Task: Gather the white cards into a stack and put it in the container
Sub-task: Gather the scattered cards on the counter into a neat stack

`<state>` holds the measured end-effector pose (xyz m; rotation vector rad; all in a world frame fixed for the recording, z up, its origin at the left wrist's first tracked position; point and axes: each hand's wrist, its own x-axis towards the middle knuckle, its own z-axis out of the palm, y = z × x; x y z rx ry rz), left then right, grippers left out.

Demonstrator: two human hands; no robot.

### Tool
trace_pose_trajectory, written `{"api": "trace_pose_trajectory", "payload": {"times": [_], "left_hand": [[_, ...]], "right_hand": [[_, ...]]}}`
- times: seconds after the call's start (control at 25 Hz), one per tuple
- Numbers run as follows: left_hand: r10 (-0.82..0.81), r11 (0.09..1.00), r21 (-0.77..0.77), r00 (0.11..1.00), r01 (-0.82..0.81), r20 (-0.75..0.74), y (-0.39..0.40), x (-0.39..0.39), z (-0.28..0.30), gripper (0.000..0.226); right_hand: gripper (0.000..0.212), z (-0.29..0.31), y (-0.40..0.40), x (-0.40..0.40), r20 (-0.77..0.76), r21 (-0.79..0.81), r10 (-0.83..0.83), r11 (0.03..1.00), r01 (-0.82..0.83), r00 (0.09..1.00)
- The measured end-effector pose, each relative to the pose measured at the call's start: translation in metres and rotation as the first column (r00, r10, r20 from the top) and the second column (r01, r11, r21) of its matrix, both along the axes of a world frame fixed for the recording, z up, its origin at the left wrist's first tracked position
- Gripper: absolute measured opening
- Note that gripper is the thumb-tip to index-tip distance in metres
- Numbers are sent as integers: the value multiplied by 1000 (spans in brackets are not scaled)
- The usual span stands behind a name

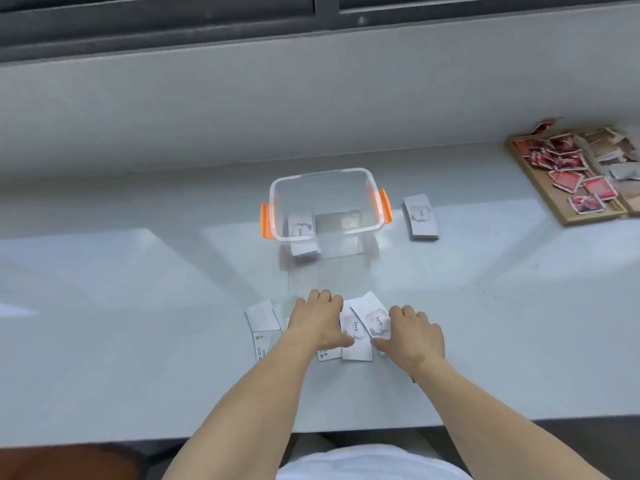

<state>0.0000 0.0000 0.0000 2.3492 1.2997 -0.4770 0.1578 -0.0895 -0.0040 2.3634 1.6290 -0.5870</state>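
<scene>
Several white cards printed with "love" (363,327) lie overlapping on the table in front of me. My left hand (320,320) rests palm down on their left side, its thumb on a card. On their right edge, my right hand (414,332) presses with fingers curled. More white cards (265,322) lie just left of my left hand. A clear plastic container with orange handles (375,230) stands further back, with a stack of white cards (302,232) inside at its left. Another stack of white cards (420,218) sits on the table to the container's right.
A wooden tray (568,220) with several red and pale packets sits at the far right. The pale table (138,306) meets a low wall behind, under a dark window frame. The table's near edge runs just above my lap.
</scene>
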Motion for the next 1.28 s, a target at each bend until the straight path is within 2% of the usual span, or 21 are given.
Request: {"api": "trace_pose_trajectory", "payload": {"times": [0.12,0.24,0.32,0.48,0.6,0.72,0.84,0.92,1.04,1.2,1.28], "left_hand": [[6,999,50,1000,-5,-20,-1,14,-5,79],[5,999,51,1000,-3,-26,0,22,-12,89],[-12,998,57,998,15,-57,1,24,-15,91],[-26,999,46,997,30,-72,2,31,-19,90],[-42,998,51,996,47,-82,6,33,-20,88],[-57,997,57,997,61,-57,11,34,-17,79],[-74,995,69,997,72,26,19,30,-15,57],[-54,999,5,991,54,123,24,26,-12,39],[84,990,-132,964,-51,253,28,22,-6,18],[213,974,-150,919,-171,333,24,23,-2,18],[251,966,-155,892,-207,376,19,24,-3,18]], "right_hand": [[54,-4,2,1,-37,0,-68,998,68,997],[40,-8,4,1,-106,15,-126,992,129,986],[35,-10,6,6,-168,22,-171,984,177,971],[43,-11,13,17,-305,-23,-252,966,258,918],[42,-14,15,26,-378,-47,-255,965,257,890],[34,-18,20,41,-442,-56,-228,972,228,867],[32,-17,23,51,-503,-65,-187,982,179,844],[31,-16,24,52,-568,-49,-163,985,164,807],[24,-13,20,50,-663,-13,-119,989,147,739],[14,-6,17,49,-748,72,-50,985,156,662],[14,-2,18,51,-718,104,-1,989,108,696]]}}
